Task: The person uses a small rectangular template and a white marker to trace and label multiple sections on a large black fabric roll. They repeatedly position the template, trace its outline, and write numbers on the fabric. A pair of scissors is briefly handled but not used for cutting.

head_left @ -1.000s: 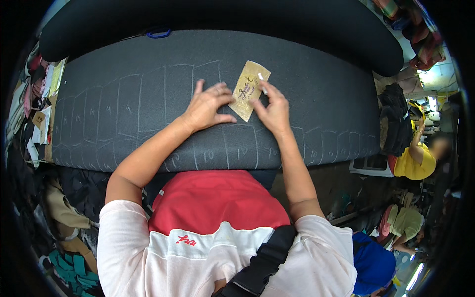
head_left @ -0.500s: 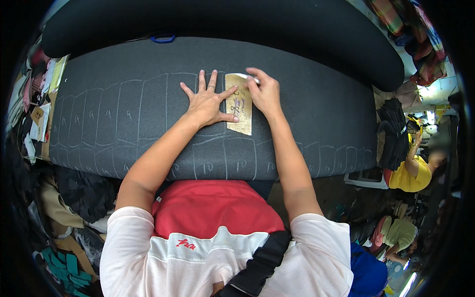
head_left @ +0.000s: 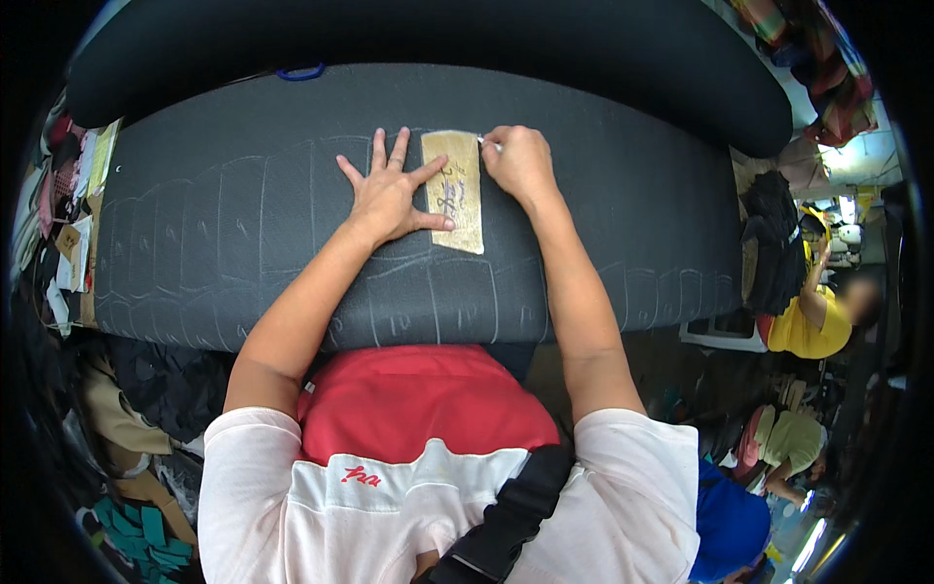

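Note:
A tan card pattern piece (head_left: 465, 200) with handwriting on it lies on dark grey fabric (head_left: 613, 185). My left hand (head_left: 387, 200) is spread over the cloth just left of it, with thumb and index finger pressing on the card. At the card's upper right corner, my right hand (head_left: 522, 164) pinches a small white marking stick (head_left: 481, 141), probably chalk or a pencil. Its tip is at the card's edge; most of it is hidden by the fingers. Pale chalk outlines of similar shapes run in rows to the left and along the near edge.
A thick dark fabric roll (head_left: 428, 34) spans the far side, with a blue handle-like object (head_left: 301, 73) beside it. Papers and cloth pile up at the left. Dark folded cloth (head_left: 773, 243) lies at the right end. A person in a yellow shirt (head_left: 817, 321) sits beyond it.
My right hand has closed up and shifted so that the white stick's tip is at the card's upper right corner. My left hand keeps its place on the card. The whole view has shifted slightly.

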{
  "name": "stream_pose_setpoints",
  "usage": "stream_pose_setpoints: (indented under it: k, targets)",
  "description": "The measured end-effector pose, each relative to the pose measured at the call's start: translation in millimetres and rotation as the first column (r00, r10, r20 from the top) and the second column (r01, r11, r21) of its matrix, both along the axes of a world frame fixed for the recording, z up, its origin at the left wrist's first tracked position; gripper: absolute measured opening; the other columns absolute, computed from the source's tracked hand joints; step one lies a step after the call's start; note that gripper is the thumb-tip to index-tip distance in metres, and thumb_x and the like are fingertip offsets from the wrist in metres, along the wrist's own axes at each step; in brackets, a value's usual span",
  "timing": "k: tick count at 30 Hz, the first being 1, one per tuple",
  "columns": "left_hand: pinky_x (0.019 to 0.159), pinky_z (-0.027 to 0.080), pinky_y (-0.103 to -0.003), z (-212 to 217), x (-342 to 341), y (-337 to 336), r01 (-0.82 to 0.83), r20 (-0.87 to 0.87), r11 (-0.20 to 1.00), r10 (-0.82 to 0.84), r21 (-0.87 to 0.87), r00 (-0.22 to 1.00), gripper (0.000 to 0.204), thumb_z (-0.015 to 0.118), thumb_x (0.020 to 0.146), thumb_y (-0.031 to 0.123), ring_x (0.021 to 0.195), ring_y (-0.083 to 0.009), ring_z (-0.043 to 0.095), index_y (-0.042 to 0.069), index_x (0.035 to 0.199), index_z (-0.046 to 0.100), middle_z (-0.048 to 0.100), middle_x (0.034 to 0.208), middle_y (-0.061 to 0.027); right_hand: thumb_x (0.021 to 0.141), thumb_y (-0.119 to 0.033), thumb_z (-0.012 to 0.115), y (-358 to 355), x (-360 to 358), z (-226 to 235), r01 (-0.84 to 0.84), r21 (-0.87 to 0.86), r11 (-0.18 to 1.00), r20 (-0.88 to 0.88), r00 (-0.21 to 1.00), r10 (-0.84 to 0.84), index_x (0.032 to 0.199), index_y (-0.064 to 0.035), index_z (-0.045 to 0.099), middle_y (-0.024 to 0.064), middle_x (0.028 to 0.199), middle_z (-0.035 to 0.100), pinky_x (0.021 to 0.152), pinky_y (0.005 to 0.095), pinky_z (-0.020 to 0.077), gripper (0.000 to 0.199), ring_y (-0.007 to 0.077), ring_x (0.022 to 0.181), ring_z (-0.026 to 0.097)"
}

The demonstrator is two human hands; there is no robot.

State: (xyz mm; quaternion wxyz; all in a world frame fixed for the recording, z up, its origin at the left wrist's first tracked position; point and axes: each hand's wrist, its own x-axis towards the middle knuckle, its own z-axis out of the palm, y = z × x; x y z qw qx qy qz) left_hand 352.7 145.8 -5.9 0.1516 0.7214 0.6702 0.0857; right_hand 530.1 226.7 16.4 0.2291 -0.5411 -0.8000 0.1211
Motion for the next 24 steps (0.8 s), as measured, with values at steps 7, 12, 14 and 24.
stream_pose_setpoints:
  k: [7,12,14,24]
  targets:
    - [0.097,0.003,-0.078,0,2,0,-0.017,-0.004,0.999,0.017,0.028,1.000,0.104,0.078,0.036,0.068,0.140,-0.0396,0.007,0.035,0.131,0.050,0.021,0.151,-0.0164,0.080,-0.011,0.060,-125,32,19,-0.111,-0.254,0.961,0.152,0.976,0.153,0.085,-0.0009,0.069,0.0235,0.070,0.062,0.064,0.0442,0.0514,0.014,0.0371,0.065,0.064]
    - [0.096,0.008,-0.080,13,5,13,0.082,0.003,0.996,-0.082,-0.024,0.997,0.099,0.084,0.041,0.058,0.141,-0.0366,0.011,0.018,0.127,0.053,0.021,0.150,-0.0179,0.079,-0.014,0.061,-135,0,19,-0.220,-0.275,0.936,-0.318,0.939,0.127,0.082,-0.0026,0.070,0.0221,0.072,0.064,0.068,0.0426,0.0518,0.015,0.0371,0.068,0.064]
    - [0.098,0.010,-0.078,17,8,17,0.100,0.007,0.992,-0.100,-0.076,0.995,0.100,0.086,0.040,0.053,0.141,-0.0336,0.014,0.015,0.126,0.052,0.023,0.149,-0.0174,0.076,-0.016,0.063,-131,-1,14,-0.112,-0.269,0.957,-0.249,0.968,0.044,0.081,-0.0031,0.070,0.0220,0.072,0.064,0.068,0.0422,0.0521,0.015,0.0370,0.067,0.065]
    - [0.067,0.054,-0.026,59,26,20,-0.179,0.545,0.655,-0.411,0.734,0.731,0.022,0.064,0.067,-0.009,0.075,-0.0190,0.066,0.005,0.084,0.065,0.064,0.087,-0.0084,0.091,-0.008,0.056,-115,92,42,0.192,-0.338,0.921,-0.732,0.561,-0.386,0.105,-0.0011,0.065,0.0063,0.073,0.064,0.054,0.0216,0.0491,0.018,0.0100,0.061,0.061]
